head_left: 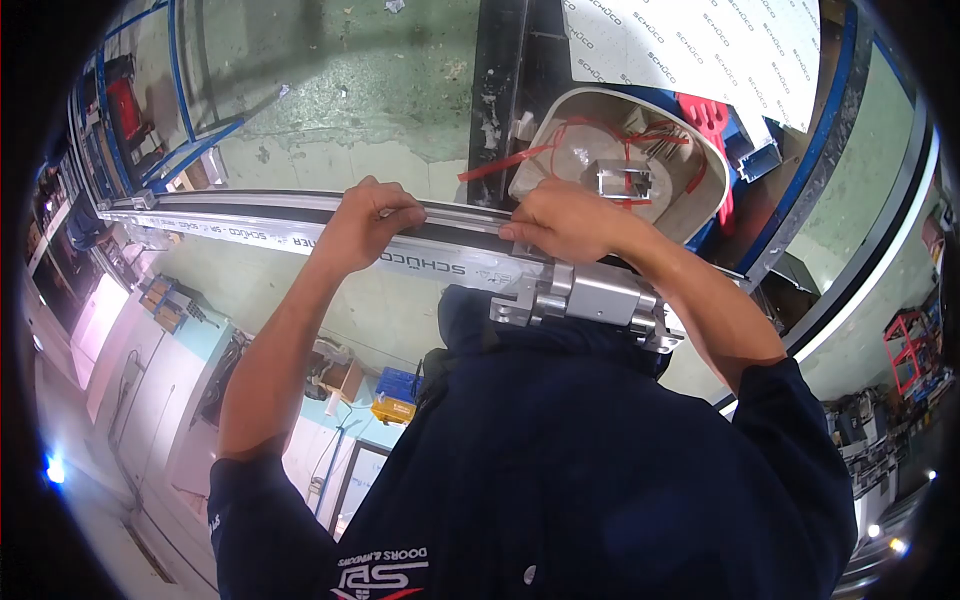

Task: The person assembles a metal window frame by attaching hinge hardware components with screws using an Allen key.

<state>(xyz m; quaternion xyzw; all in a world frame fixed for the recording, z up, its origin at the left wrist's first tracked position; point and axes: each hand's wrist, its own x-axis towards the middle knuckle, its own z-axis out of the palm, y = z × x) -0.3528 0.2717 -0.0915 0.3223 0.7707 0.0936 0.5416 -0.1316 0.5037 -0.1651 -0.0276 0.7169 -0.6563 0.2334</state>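
A long aluminium profile [430, 262] with SCHÜCO printed film runs across in front of my body. Along its far edge lies a thin grey strip [465, 216] that spans the gap between my two hands. My left hand [368, 225] is closed, thumb and index finger pinched at the strip. To the right, my right hand [565, 220] is also closed, its thumb against the profile's edge and its fingers curled over the far side. Just below that hand, a silver metal hinge [590, 297] sits on the near side of the profile.
Beyond my right hand stands a cream bin [722, 190] holding red strips and metal offcuts. SCHÜCO-printed sheeting [700, 45] lies behind it. A blue metal frame [180, 80] stands at far left. Yellow and blue boxes [395, 395] are down to the left.
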